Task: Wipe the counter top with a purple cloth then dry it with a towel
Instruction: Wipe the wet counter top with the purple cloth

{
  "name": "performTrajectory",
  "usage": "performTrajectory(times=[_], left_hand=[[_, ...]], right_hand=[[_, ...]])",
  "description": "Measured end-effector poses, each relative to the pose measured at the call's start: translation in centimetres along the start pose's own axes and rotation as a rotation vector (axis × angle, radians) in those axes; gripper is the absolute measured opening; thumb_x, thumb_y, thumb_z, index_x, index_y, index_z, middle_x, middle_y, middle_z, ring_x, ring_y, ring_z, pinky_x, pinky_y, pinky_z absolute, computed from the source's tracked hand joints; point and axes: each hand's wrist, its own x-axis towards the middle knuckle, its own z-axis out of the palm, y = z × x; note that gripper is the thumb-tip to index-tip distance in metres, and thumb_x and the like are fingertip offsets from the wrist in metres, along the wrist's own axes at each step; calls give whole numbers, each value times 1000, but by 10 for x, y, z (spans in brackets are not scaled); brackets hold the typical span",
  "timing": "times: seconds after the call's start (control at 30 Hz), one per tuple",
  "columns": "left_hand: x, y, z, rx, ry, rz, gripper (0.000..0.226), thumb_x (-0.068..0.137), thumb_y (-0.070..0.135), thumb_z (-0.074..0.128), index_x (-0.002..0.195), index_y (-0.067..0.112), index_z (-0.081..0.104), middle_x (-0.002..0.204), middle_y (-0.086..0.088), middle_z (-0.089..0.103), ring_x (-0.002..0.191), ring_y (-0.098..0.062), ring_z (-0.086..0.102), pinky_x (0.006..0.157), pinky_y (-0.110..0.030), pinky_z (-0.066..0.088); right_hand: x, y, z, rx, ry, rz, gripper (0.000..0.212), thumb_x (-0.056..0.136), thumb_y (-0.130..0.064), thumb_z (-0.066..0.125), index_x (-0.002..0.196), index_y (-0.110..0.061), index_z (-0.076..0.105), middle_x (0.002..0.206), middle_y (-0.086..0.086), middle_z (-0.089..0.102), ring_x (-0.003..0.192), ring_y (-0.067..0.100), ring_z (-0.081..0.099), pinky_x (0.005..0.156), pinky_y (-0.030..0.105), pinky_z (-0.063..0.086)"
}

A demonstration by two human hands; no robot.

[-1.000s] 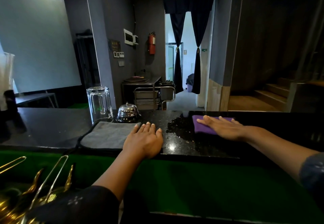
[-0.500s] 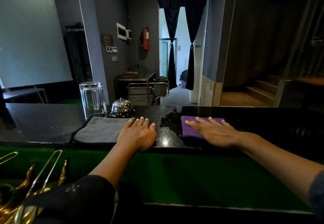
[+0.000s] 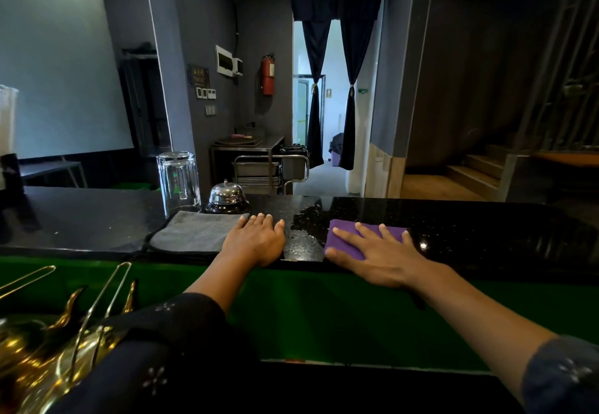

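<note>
The black speckled counter top (image 3: 486, 232) runs across the view, with a wet patch of droplets (image 3: 306, 228) at its middle. A folded purple cloth (image 3: 345, 235) lies flat just right of that patch. My right hand (image 3: 379, 251) presses on the cloth with fingers spread and straight, covering most of it. A grey towel (image 3: 194, 230) lies flat to the left of the wet patch. My left hand (image 3: 256, 240) rests flat on the counter's front edge, its fingers straight, touching the towel's right end.
An upturned clear glass (image 3: 178, 180) and a chrome call bell (image 3: 227, 198) stand just behind the towel. Gold-coloured metal ware (image 3: 48, 342) sits at the lower left below the counter. A green panel (image 3: 340, 310) lies under the counter's front edge.
My right hand has slid the purple cloth towards me and leftwards, to the counter's near edge. My left hand stays at the towel's end.
</note>
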Motion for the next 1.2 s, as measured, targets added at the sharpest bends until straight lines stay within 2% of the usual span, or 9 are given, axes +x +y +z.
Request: performTrajectory(times=[0.17, 0.4, 0.57, 0.6, 0.73, 0.83, 0.93, 1.03, 1.2], left_hand=[[2, -5, -27, -88, 49, 24, 62, 100, 45, 15, 150, 9, 14, 158, -10, 13, 147, -21, 9, 118, -40, 2], [4, -57, -26, 37, -77, -14, 58, 100, 46, 13, 152, 20, 8, 160, -4, 3, 147, -19, 0, 117, -39, -2], [11, -62, -16, 26, -61, 9, 57, 100, 45, 8, 152, 22, 6, 160, -2, 0, 147, -16, -3, 117, -35, -3], [12, -63, -15, 13, -56, 10, 56, 100, 44, 9, 152, 22, 6, 160, -1, 0, 147, -15, -3, 117, -35, -3], [10, -67, -14, -18, -23, 14, 55, 101, 41, 11, 152, 21, 6, 160, 2, 0, 146, -12, -2, 117, -32, -2], [10, -66, -15, -24, -10, 18, 54, 101, 38, 11, 151, 21, 6, 160, 2, 0, 146, -11, -1, 117, -31, -2], [11, -65, -16, -45, 1, 14, 53, 101, 37, 12, 151, 20, 8, 160, 2, 2, 146, -11, 1, 117, -31, 0], [11, -65, -16, -46, 16, -7, 54, 100, 36, 12, 151, 19, 12, 160, 1, 6, 146, -11, 5, 117, -32, 1], [12, -66, -17, -48, -6, -38, 54, 100, 35, 11, 152, 19, 13, 160, -1, 6, 146, -13, 6, 117, -34, 2]], right_hand=[[26, -14, -10, 142, -23, 146, 64, 84, -72, -9, 146, -54, -4, 162, 1, -9, 145, 39, -16, 108, 65, -19], [78, -5, -19, 190, -26, 209, 61, 91, -68, -3, 149, -47, -4, 162, 0, -8, 146, 36, -16, 108, 64, -19], [134, 2, -25, 202, -57, 343, 126, 42, -103, -2, 152, -40, 0, 163, 0, -9, 146, 34, -19, 110, 63, -17], [144, 0, -25, 205, -63, 382, 127, 43, -103, -1, 153, -39, 1, 163, 2, -10, 146, 34, -19, 111, 62, -16], [154, -33, -34, 198, -44, 336, 85, 82, -81, 3, 153, -33, -3, 162, 3, -10, 147, 35, -15, 114, 60, -11], [167, -64, -32, 149, -48, 282, 82, 84, -80, 2, 152, -34, -4, 162, 4, -11, 147, 37, -12, 115, 59, -7], [185, -90, -21, 122, -83, 200, 100, 66, -94, -1, 151, -42, -3, 161, 2, -14, 145, 39, -16, 112, 65, -10], [183, -109, -13, 63, -80, 68, 60, 92, -70, 6, 148, -50, -1, 161, 2, -14, 144, 42, -16, 108, 71, -12], [151, -116, -5, 61, -119, -17, 52, 95, -64, 10, 146, -55, -2, 162, 1, -15, 143, 44, -18, 104, 72, -17]])
